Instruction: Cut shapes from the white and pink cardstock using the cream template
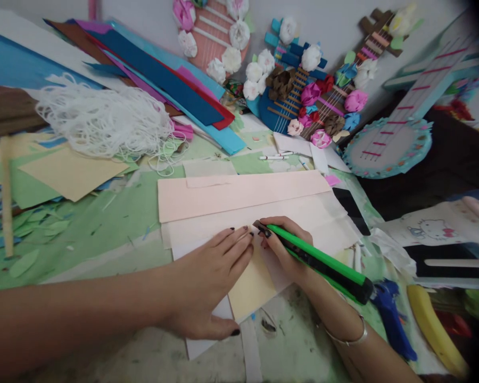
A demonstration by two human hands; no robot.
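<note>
My left hand (219,271) lies flat with fingers stretched out, pressing on a pale yellow paper sheet (251,292) and the white paper (201,348) beneath it. In my right hand (289,244) is a green utility knife (323,258), its blade end angled down to the paper just beside my left fingertips. Under both hands, more pale sheets overlap. A pale pink folded strip of paper (239,194) lies across their far side. My left palm hides part of the yellow sheet.
A heap of white string (104,117) and a stack of coloured paper strips (163,80) lie at back left. Flower-decorated paper guitars (287,90) lean on the wall. At right are a phone (349,210), a blue tool (393,319) and a banana (435,330).
</note>
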